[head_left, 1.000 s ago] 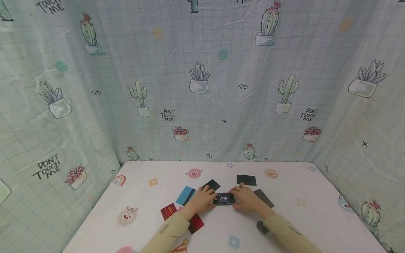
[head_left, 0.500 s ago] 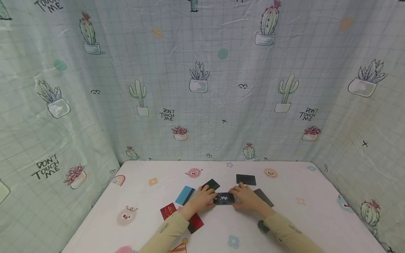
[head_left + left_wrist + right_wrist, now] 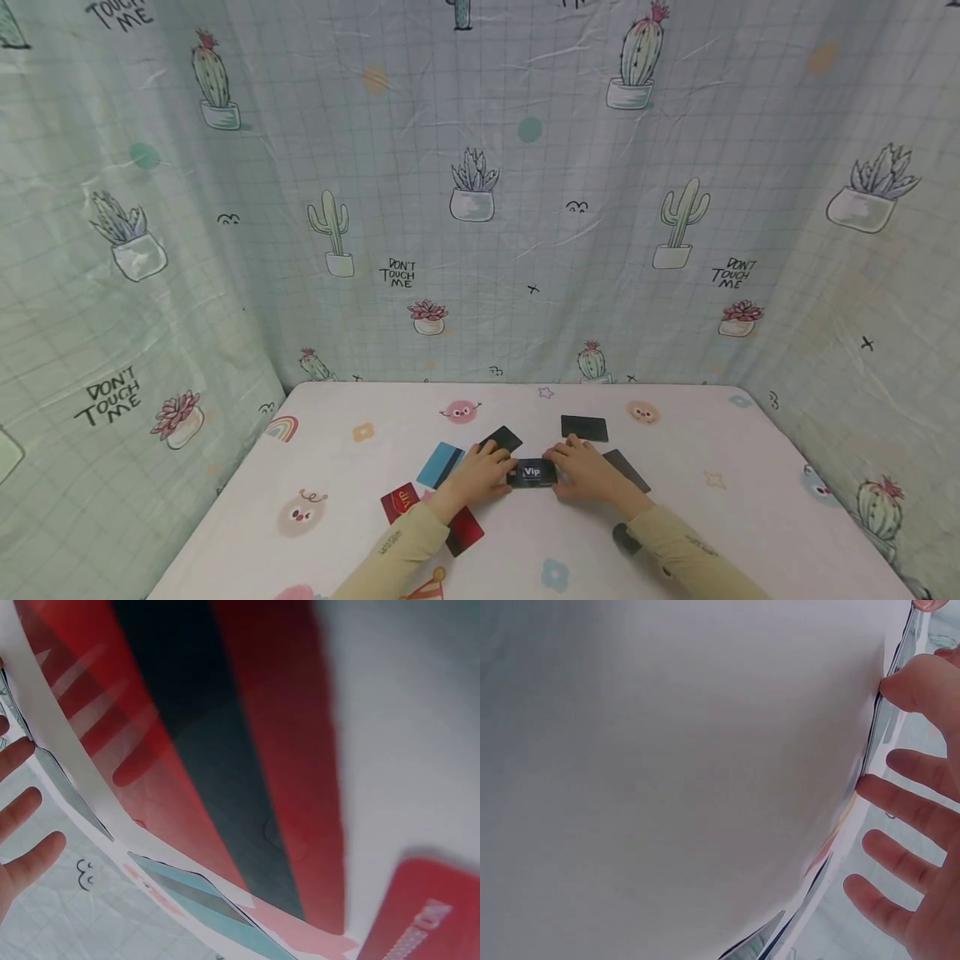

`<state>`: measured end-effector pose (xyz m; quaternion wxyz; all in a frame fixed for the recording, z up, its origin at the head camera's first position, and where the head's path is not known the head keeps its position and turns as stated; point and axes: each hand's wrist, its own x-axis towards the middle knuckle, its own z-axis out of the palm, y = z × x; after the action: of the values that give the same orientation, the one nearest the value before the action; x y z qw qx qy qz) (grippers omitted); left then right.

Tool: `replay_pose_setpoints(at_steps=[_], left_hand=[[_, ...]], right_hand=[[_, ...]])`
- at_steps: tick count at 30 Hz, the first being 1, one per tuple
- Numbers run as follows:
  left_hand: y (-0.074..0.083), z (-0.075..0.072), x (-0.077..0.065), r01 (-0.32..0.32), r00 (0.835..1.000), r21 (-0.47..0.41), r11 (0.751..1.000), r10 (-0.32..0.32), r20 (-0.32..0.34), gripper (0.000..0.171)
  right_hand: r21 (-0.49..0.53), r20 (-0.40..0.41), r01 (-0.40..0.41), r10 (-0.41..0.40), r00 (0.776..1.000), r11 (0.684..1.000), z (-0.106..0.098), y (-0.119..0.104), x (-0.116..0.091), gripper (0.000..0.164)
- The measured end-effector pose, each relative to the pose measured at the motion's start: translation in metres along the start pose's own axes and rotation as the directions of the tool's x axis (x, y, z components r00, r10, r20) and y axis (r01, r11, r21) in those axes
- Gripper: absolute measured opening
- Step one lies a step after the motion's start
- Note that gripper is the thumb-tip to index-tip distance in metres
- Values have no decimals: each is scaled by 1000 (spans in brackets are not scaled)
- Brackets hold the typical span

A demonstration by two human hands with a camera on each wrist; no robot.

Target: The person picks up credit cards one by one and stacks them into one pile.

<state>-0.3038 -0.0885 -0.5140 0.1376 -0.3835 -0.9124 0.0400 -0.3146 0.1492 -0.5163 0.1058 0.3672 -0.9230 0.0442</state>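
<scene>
A black card (image 3: 533, 474) printed "Vip" lies flat on the table between both hands. My left hand (image 3: 477, 473) holds its left end, fingertips at the far edge and thumb at the near edge. The right hand (image 3: 583, 472) pinches the right end the same way; in the right wrist view, thumb and a fingertip touch the thin dark card edge (image 3: 873, 731). Close to the left hand lie a dark card (image 3: 502, 438) and a blue striped card (image 3: 438, 464). Beneath the left forearm is a red card (image 3: 467, 531), its black stripe large in the left wrist view.
Another red card (image 3: 400, 502) lies left of the left sleeve. A black card (image 3: 584, 427) is beyond the right hand, and a dark grey card (image 3: 626, 471) lies beside it. A dark object (image 3: 625, 538) is partly hidden by the right sleeve. A patterned curtain (image 3: 525, 250) surrounds the table.
</scene>
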Motion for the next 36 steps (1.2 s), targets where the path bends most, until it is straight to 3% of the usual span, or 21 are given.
replay_pose_setpoints(at_steps=[12, 19, 26, 36], left_hand=[[0, -3, -2, -9, 1000, -12, 1000, 9, -17, 43], [-3, -7, -5, 21, 1000, -33, 999, -22, -14, 42], [-10, -7, -7, 36, 999, 5, 999, -36, -2, 40], [-22, -5, -8, -21, 995, 50, 999, 25, -95, 37]], right_hand=[[18, 13, -24, 24, 1000, 1000, 0, 3, 1, 46], [35, 0, -20, 20, 1000, 999, -3, 3, 4, 43], [21, -38, -3, 4, 999, 1000, -5, 2, 15, 41], [6, -18, -19, 19, 1000, 1000, -9, -1, 26, 38]])
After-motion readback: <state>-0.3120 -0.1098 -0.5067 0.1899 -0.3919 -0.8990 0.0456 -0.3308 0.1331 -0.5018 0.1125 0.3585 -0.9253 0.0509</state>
